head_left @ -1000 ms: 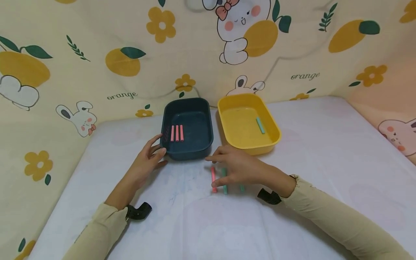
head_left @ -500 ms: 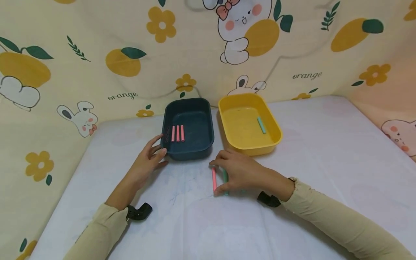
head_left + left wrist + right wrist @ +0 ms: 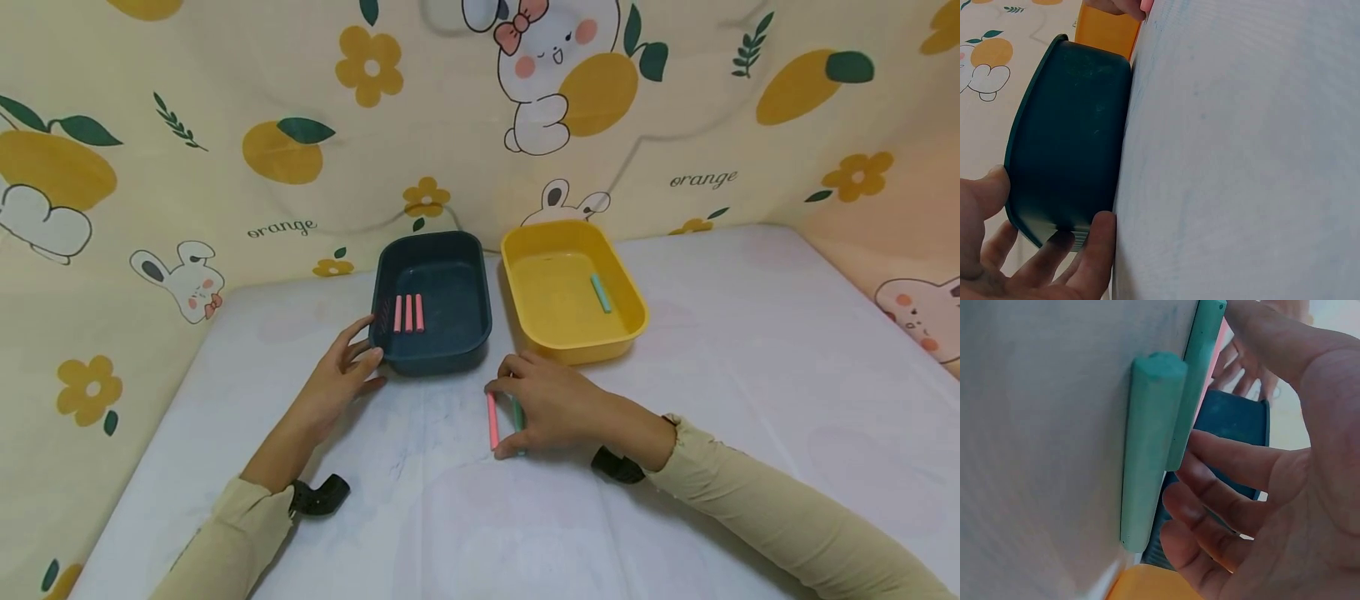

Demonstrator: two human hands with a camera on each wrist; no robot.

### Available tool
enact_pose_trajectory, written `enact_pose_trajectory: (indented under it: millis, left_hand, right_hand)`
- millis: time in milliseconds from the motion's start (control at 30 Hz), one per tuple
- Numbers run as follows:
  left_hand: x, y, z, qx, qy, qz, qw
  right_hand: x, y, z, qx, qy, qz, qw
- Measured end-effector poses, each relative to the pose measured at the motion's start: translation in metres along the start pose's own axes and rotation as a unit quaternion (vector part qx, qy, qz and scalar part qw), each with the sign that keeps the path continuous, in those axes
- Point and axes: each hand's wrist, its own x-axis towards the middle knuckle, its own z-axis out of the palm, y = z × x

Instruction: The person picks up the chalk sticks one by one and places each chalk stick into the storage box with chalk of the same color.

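Note:
Thumb and index finger of my right hand [image 3: 562,402] pinch a pink chalk stick [image 3: 492,422] by its two ends, low over the white cloth. Beside it lies a green chalk stick [image 3: 518,413], partly behind the hand; the right wrist view has a second green stick [image 3: 1154,450] nearer the camera. My left hand [image 3: 333,383] rests its fingertips against the left side and near corner of a dark blue bin [image 3: 457,312]. Three pink chalk sticks [image 3: 409,313] lie side by side in that bin. A yellow bin [image 3: 551,304] to its right holds one light green chalk stick [image 3: 602,293].
White cloth [image 3: 450,533] covers the table. A printed curtain [image 3: 390,133] with rabbits and oranges stands right behind both bins. A black wrist camera [image 3: 321,495] sticks out from the left sleeve, and another [image 3: 618,465] from the right one.
My right hand has come down a little toward me, its thumb and index closing on the ends of the pink chalk stick. The left hand stays at the dark blue bin.

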Motion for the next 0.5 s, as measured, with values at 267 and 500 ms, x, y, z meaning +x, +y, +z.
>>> enact_pose_trajectory:
  millis: [267,500]
  left_hand:
    - [0.0016,0.0006,0.0007,0.006,0.007,-0.012,0.9999]
    - [0.0018,0.0011,0.0018,0.005,0.010,-0.018,0.9998]
  right_hand:
    - [0.0005,0.0010,0.0001,0.025,0.006,0.001,1.000]
    - [0.0023,0.0018,-0.0030,0.050,0.031,0.001,0.998]
